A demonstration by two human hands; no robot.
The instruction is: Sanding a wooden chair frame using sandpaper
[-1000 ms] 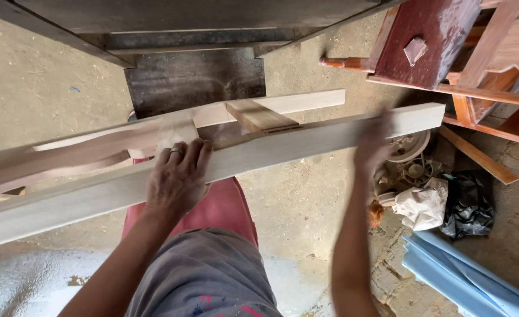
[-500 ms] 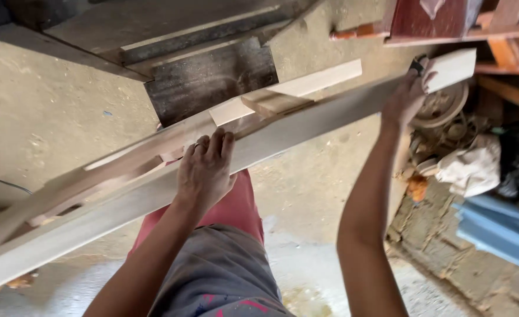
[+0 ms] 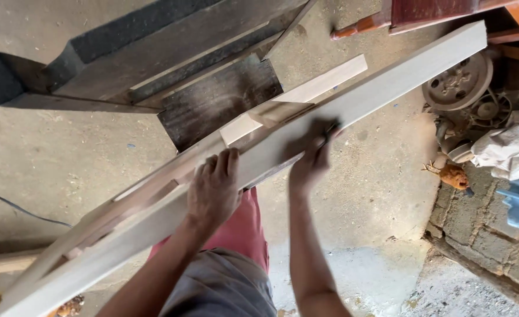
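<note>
While the long pale wooden frame [image 3: 383, 88] slants across the person's lap above the concrete floor [image 3: 66, 158], the left hand [image 3: 214, 191] lies flat on it, fingers spread and pressing down. Further up the same board, the right hand [image 3: 310, 158] is closed on a small dark sanding piece [image 3: 328, 130]. Beyond it sits a dark wooden bench [image 3: 154, 64], with a metal pulley wheel [image 3: 456, 82] to the right.

Both forearms are bare, no sleeves reaching the left hand [image 3: 213, 191] or right hand [image 3: 309, 158]. Below them, a grey top and seemingly red shorts.
</note>
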